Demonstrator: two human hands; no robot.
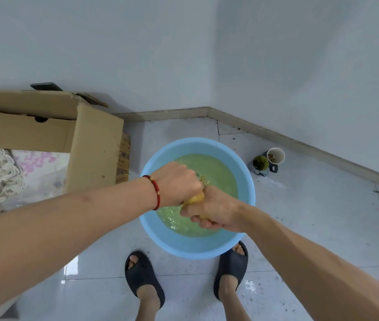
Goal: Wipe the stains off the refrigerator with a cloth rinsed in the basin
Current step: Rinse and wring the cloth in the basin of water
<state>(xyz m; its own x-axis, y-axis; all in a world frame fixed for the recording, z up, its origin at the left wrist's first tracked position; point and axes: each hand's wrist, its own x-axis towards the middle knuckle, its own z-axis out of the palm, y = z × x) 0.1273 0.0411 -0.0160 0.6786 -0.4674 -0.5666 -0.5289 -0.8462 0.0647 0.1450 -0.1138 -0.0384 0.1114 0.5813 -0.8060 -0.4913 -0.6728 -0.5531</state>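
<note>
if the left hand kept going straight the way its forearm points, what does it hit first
Most likely the right hand, already against it: the left hand points rightward, both gripping the wrung yellow cloth. Past that lies the round light-blue plastic basin's right rim, though depth is unclear.

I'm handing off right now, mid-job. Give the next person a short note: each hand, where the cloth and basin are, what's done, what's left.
Left hand: gripping one end of the yellow cloth over the basin.
Right hand: gripping the other end, fists close together as if wringing.
Blue basin: on the floor in front of the feet, holding greenish water.
Done: cloth looks rinsed and is being squeezed out.
Left: finish wringing, carry the cloth to the refrigerator, which is not in view, and wipe the stains.
Nearby: cardboard box to the left, two cups by the wall.
</note>
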